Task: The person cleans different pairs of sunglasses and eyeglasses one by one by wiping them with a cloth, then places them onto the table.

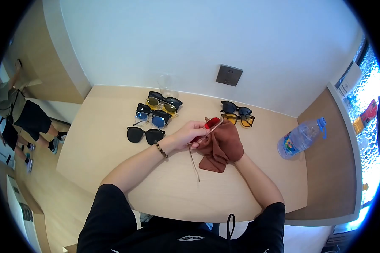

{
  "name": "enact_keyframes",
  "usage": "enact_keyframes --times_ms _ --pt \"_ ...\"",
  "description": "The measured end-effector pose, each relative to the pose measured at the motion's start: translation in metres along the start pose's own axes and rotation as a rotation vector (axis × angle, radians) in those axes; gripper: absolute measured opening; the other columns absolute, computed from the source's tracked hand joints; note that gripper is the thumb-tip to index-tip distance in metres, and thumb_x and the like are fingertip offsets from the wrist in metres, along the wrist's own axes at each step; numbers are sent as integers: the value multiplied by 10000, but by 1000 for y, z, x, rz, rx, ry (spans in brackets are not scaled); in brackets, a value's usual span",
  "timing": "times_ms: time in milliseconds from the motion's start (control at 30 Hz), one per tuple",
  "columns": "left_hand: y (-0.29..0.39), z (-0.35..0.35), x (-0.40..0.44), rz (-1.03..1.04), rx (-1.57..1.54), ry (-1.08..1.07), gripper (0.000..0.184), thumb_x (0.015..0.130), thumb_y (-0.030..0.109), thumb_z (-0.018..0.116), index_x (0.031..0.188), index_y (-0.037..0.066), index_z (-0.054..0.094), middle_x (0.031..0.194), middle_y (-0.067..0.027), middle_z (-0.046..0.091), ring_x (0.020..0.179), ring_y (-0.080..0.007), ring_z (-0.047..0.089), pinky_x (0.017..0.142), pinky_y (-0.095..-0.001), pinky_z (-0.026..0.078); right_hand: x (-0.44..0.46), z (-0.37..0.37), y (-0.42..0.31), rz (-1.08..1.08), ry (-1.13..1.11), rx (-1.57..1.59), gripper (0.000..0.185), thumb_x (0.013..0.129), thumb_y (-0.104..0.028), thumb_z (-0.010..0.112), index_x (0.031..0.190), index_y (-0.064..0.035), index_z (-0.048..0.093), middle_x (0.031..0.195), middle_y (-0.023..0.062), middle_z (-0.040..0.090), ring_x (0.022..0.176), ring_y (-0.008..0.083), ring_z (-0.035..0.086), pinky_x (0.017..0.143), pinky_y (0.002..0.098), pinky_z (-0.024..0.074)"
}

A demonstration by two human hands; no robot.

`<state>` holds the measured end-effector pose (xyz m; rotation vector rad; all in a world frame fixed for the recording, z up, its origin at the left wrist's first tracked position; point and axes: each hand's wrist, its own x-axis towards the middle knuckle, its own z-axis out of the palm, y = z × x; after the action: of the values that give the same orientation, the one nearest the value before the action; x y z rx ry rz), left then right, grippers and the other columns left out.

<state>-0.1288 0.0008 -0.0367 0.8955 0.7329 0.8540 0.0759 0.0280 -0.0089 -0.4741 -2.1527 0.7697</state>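
Observation:
My left hand [191, 134] is closed on a pair of red-lensed sunglasses [212, 122] with thin metal temples, one of which hangs down toward the desk. A brown cloth [222, 145] covers most of my right hand [235, 154], which presses it against the glasses; the fingers are hidden beneath the fabric. To the left of my hands lie black sunglasses [146, 135], blue-lensed glasses [151, 119] and yellow-lensed glasses [161, 106], with darker pairs just behind the latter two. Beyond the cloth are orange-lensed glasses [238, 119] and dark sunglasses [237, 109].
A large plastic water bottle [299, 140] stands on the right of the desk [101, 139], beside a wooden side panel [331, 156]. Near the wall stands a clear glass [166, 84]. A wall socket [229, 75] is above the desk. People [31, 118] stand at far left.

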Motion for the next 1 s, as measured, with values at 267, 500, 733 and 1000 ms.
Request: enact_keyframes --times_ms 267,500,733,1000 --pt "9 10 -2 -135 359 -25 120 1051 116 482 1074 52 581 712 -22 615 469 -72 527 386 -228 401 -9 -1 5 487 -16 256 158 734 -72 756 871 -29 689 879 127 704 815 267 684 752 346 550" --pt "14 2 -4 -203 252 -192 212 1079 215 467 1002 48 572 714 -25 624 472 -80 552 412 -227 454 -18 2 9 609 174 644 193 956 -116 609 1049 51 588 1019 152 675 930 206 670 842 356 550" --pt "22 15 -1 -243 272 -189 331 1090 298 465 947 29 595 709 -42 653 464 -92 600 416 -230 492 -8 15 -10 597 504 924 241 1050 -195 531 957 27 541 950 153 654 923 199 647 921 349 546" --pt "18 10 -4 -262 298 -230 251 1066 211 458 1111 -4 580 760 -60 670 458 -120 618 393 -248 473 -4 -4 -2 400 -116 239 280 978 -167 674 762 -31 559 797 28 647 790 113 596 794 321 517"
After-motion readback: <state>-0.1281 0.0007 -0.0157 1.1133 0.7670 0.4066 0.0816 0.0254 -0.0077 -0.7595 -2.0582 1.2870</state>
